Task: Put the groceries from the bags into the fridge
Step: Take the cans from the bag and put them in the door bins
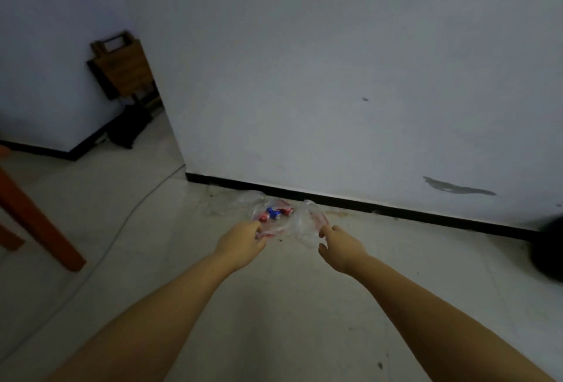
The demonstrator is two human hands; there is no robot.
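Two hands: both reaching down to one clear plastic bag [300,224] on the floor.
Bag: thin, transparent, crumpled, lying on the pale floor [274,305] just in front of the black skirting board [365,205]; mouth pulled apart between the hands.
Cans: red and blue drink cans [275,213] lying on their sides inside the bag, close together; exact count hard to tell through the blur.
Left hand [242,243]: fingers curled, pinching the left edge of the bag, just below the cans.
Right hand [339,244]: thumb and fingers closed on the right edge of the bag, film bunched up above the fingertips.
Arms: bare forearms stretched forward from the bottom corners of the view, well apart at the elbows, nearer together at the wrists.
More film: another patch of clear plastic [240,199] on the floor, just left of the bag and against the skirting; one bag or two, cannot tell.
Wall [335,77]: white, scuffed, with a dark grey smear [458,189] low on the right.
Cable [122,226]: thin, pale, trailing across the floor on the left.
Orange-brown furniture leg [39,223]: slanted, at the left edge.
Wooden folding piece [122,68]: leaning in the far corner, dark object [129,128] below it.
Dark round shape [548,247]: at the right edge, too cropped to identify.
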